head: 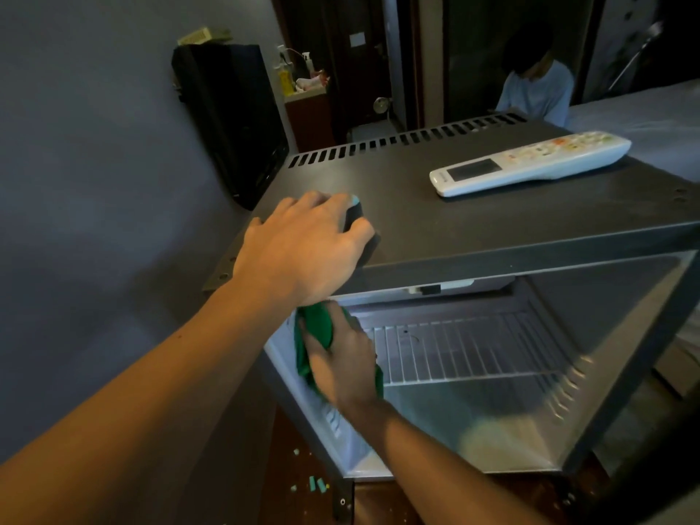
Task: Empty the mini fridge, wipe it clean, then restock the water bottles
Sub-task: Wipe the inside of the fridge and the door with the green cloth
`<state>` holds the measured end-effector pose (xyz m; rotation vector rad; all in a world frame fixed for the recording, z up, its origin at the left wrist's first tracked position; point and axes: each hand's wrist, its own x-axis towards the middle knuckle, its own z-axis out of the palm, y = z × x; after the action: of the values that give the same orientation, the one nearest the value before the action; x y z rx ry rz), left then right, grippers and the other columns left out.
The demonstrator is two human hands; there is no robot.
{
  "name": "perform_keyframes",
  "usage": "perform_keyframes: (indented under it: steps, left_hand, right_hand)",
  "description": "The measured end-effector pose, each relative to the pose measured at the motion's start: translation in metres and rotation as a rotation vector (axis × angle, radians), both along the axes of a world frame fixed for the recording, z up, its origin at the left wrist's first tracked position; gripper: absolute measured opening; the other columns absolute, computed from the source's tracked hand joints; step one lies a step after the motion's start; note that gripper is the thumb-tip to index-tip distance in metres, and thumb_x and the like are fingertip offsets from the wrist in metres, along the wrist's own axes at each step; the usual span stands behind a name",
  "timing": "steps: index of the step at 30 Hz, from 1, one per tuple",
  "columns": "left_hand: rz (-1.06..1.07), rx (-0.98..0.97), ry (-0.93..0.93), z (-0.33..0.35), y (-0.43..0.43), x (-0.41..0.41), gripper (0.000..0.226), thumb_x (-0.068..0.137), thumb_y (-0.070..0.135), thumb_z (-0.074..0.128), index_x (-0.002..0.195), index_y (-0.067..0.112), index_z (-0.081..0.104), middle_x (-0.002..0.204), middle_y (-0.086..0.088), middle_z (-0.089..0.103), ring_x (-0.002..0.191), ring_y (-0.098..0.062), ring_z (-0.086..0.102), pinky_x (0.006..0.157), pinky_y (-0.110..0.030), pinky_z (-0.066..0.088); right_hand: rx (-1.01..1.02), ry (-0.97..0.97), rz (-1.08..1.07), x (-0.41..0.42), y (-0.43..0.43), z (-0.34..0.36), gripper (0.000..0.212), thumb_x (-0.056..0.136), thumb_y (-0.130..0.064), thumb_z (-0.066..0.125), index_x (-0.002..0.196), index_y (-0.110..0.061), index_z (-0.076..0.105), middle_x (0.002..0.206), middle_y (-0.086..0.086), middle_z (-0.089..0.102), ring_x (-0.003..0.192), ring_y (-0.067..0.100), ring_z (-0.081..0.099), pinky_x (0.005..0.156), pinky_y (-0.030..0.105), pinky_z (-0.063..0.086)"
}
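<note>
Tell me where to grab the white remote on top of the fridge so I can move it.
Grip the remote across its narrower screen end, from above. It lies flat on the fridge top, long sides exposed, that end nearest the front edge.

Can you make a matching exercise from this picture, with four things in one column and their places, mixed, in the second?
Things:
1. green cloth
2. remote control
3. wire shelf
4. left hand

Places:
A. lying on the right part of the fridge top
B. across the inside of the open fridge
C. held by the right hand against the fridge's left inner wall
D. resting on a dark block at the fridge top's front left corner

Pairs: 1-C, 2-A, 3-B, 4-D
</note>
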<state>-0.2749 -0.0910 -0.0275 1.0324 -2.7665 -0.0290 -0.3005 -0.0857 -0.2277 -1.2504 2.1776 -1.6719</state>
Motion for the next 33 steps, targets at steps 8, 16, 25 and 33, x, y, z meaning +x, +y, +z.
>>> perform_keyframes:
  steps: [8, 16, 25, 33]
  left_hand:
    - [0.005, -0.005, -0.001, -0.001, -0.001, 0.0, 0.049, 0.097, 0.051, 0.025, 0.144, 0.038, 0.032, 0.147, 0.008, 0.037, 0.134, -0.023, 0.032, 0.105, -0.058, 0.029]
    - [-0.003, -0.001, 0.007, -0.001, -0.002, -0.001, 0.048, 0.097, 0.051, 0.026, 0.143, 0.038, 0.033, 0.145, 0.007, 0.039, 0.132, -0.022, 0.034, 0.104, -0.056, 0.03]
    - [0.001, -0.001, 0.001, -0.001, -0.002, 0.0, 0.049, 0.097, 0.052, 0.026, 0.144, 0.039, 0.031, 0.147, 0.009, 0.037, 0.133, -0.022, 0.033, 0.104, -0.055, 0.03]
    - [0.003, 0.0, 0.001, -0.001, -0.001, 0.0, 0.049, 0.097, 0.051, 0.026, 0.144, 0.04, 0.03, 0.149, 0.01, 0.035, 0.136, -0.021, 0.03, 0.106, -0.057, 0.027]
  right_hand:
    - [-0.147, 0.111, -0.066, 0.01, -0.01, 0.042, 0.048, 0.078, -0.049, 0.037, 0.088, -0.009, 0.063, 0.084, 0.015, 0.065, 0.077, 0.031, 0.061, 0.063, 0.031, 0.041]
    - [-0.337, -0.078, -0.005, 0.03, -0.003, 0.042, 0.034, 0.076, -0.05, 0.045, 0.086, -0.02, 0.06, 0.09, 0.005, 0.064, 0.087, 0.023, 0.06, 0.072, 0.037, 0.049]
    - [-0.208, -0.162, -0.035, 0.018, -0.018, 0.045, 0.044, 0.075, -0.055, 0.039, 0.072, -0.016, 0.061, 0.078, 0.01, 0.066, 0.073, 0.022, 0.059, 0.063, 0.033, 0.041]
    - [0.361, -0.183, 0.271, -0.031, -0.035, 0.066, 0.041, 0.1, -0.031, 0.045, 0.137, -0.014, 0.049, 0.148, 0.01, 0.043, 0.14, 0.024, 0.032, 0.112, 0.03, 0.018]
